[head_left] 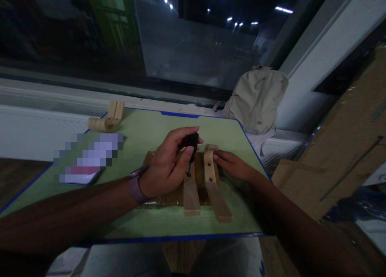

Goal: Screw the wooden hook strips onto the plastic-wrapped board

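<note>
My left hand [169,164] is closed round a small black-handled tool [191,144], held upright with its tip down on a flat wooden piece [191,194]. My right hand [233,164] rests beside a second wooden piece [214,184], which has holes along it; its fingertips press the upper end. Both wooden pieces lie side by side on a brown sheet [169,198] on the green mat [144,132]. A watch with a pale strap [136,186] is on my left wrist.
Another wooden part [109,118] lies at the mat's far left corner. A blurred-out flat object [87,158] sits on the mat's left. A beige backpack [256,98] leans against the window. Cardboard boxes [346,144] stand at the right.
</note>
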The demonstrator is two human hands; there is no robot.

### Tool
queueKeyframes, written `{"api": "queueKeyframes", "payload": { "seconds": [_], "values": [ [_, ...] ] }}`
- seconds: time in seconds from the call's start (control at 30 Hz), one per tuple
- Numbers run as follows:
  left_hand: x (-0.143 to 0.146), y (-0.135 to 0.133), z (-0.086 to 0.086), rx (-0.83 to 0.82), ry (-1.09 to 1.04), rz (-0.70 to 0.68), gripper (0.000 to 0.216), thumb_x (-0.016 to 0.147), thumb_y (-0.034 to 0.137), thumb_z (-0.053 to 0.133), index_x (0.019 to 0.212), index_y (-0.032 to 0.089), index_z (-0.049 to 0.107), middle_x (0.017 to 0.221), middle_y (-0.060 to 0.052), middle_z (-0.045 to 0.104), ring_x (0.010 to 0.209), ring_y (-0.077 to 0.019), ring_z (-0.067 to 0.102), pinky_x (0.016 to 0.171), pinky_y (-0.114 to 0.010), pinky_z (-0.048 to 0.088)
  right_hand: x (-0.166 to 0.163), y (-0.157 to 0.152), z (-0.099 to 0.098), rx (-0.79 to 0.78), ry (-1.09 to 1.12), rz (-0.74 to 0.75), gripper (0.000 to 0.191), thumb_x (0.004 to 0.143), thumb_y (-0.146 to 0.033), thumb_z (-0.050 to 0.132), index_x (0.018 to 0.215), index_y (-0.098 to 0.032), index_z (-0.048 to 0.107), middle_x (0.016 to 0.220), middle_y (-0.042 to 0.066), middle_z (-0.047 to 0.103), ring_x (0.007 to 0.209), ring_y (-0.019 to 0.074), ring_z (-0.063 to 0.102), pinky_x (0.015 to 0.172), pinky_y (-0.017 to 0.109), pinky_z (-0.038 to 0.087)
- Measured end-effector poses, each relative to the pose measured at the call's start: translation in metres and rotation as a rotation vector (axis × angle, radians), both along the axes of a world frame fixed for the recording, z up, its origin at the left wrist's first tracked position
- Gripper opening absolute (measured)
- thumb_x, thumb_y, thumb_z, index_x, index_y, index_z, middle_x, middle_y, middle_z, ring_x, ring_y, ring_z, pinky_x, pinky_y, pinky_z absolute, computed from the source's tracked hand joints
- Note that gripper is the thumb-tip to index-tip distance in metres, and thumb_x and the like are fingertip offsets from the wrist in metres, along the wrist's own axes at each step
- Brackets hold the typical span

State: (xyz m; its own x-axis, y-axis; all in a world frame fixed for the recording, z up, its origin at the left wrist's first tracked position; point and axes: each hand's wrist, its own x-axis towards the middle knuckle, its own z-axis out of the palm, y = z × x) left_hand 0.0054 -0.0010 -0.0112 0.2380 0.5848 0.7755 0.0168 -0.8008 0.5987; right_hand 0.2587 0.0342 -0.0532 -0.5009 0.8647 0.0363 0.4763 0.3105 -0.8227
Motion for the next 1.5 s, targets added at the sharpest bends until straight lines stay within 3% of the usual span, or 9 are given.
{"api": "queueKeyframes", "payload": {
  "seconds": [0.2,0.43,0.63,0.83,0.93,1.1,1.23,1.37,1.5],
  "values": [
    [-0.0036,0.0074,0.0048,0.224,0.054,0.106,0.039,0.09,0.024,0.071,0.128,0.028,0.06,0.11,-0.006,0.061,0.105,-0.0209,0.059,0.088,-0.036,0.053,0.0004,0.0005,0.0008,0.014,-0.021,0.007,0.048,0.099,-0.061,0.049,0.106,-0.021,0.075,0.098,0.009,0.077,0.104,0.0286,0.069,0.097,0.047,0.055],
    [-0.0017,0.0005,-0.0006,-0.013,0.029,0.016,0.039,0.101,0.021,0.05,0.14,0.027,0.049,0.114,-0.009,0.065,0.103,-0.0194,0.065,0.093,-0.04,0.055,-0.0002,0.0008,0.0012,0.03,-0.029,0.007,0.046,0.099,-0.06,0.048,0.105,-0.023,0.075,0.099,0.009,0.076,0.105,0.0298,0.068,0.1,0.05,0.053],
    [-0.0044,0.009,0.001,0.19,0.023,0.056,0.045,0.086,0.021,0.073,0.127,0.027,0.056,0.11,-0.006,0.059,0.103,-0.0214,0.059,0.086,-0.036,0.055,-0.0012,0.0,0.0023,0.019,-0.025,0.018,0.048,0.099,-0.062,0.046,0.103,-0.022,0.073,0.096,0.009,0.075,0.1,0.0285,0.069,0.095,0.048,0.055],
    [-0.0015,0.0023,-0.0001,0.067,-0.017,0.008,0.035,0.1,0.019,0.052,0.134,0.024,0.052,0.111,-0.007,0.061,0.098,-0.0173,0.061,0.09,-0.035,0.054,-0.0017,0.0004,0.0014,0.011,-0.027,0.013,0.048,0.099,-0.06,0.045,0.1,-0.022,0.074,0.093,0.009,0.075,0.102,0.0302,0.069,0.095,0.049,0.055],
    [-0.0024,0.002,0.003,0.083,0.011,-0.017,0.035,0.101,0.019,0.048,0.135,0.024,0.053,0.114,-0.008,0.062,0.103,-0.0185,0.061,0.092,-0.036,0.053,-0.0005,0.0012,0.0012,0.016,-0.049,0.021,0.05,0.1,-0.06,0.044,0.103,-0.02,0.073,0.097,0.011,0.074,0.102,0.0303,0.068,0.095,0.049,0.055],
    [-0.0054,0.0071,0.0082,0.238,0.047,0.065,0.038,0.089,0.021,0.072,0.125,0.026,0.061,0.106,-0.005,0.061,0.102,-0.0189,0.059,0.089,-0.033,0.052,0.0006,0.0012,0.0008,-0.001,-0.037,0.026,0.051,0.1,-0.06,0.044,0.109,-0.018,0.072,0.103,0.012,0.074,0.105,0.0289,0.068,0.096,0.047,0.055],
    [-0.0035,0.0037,0.0049,0.142,0.042,0.072,0.04,0.094,0.017,0.065,0.132,0.027,0.059,0.111,-0.005,0.066,0.103,-0.0173,0.063,0.092,-0.033,0.053,-0.0007,-0.0002,0.002,-0.03,-0.02,0.034,0.05,0.101,-0.059,0.044,0.111,-0.018,0.071,0.104,0.011,0.075,0.104,0.028,0.068,0.094,0.046,0.056],
    [-0.0007,0.0003,0.0016,-0.011,0.007,-0.023,0.044,0.102,0.018,0.047,0.145,0.026,0.046,0.117,-0.008,0.067,0.105,-0.0165,0.066,0.095,-0.034,0.055,-0.0008,-0.0003,0.0023,-0.034,-0.018,0.039,0.048,0.101,-0.057,0.045,0.112,-0.019,0.071,0.106,0.011,0.075,0.107,0.0282,0.067,0.096,0.047,0.055],
    [-0.0023,0.0048,0.0034,0.077,-0.002,-0.027,0.037,0.098,0.022,0.057,0.135,0.025,0.053,0.115,-0.008,0.062,0.104,-0.0183,0.063,0.09,-0.034,0.055,0.0003,0.0008,0.001,0.009,-0.039,0.015,0.044,0.101,-0.055,0.046,0.106,-0.02,0.073,0.1,0.01,0.074,0.105,0.0283,0.068,0.098,0.047,0.053]
  ]
}}
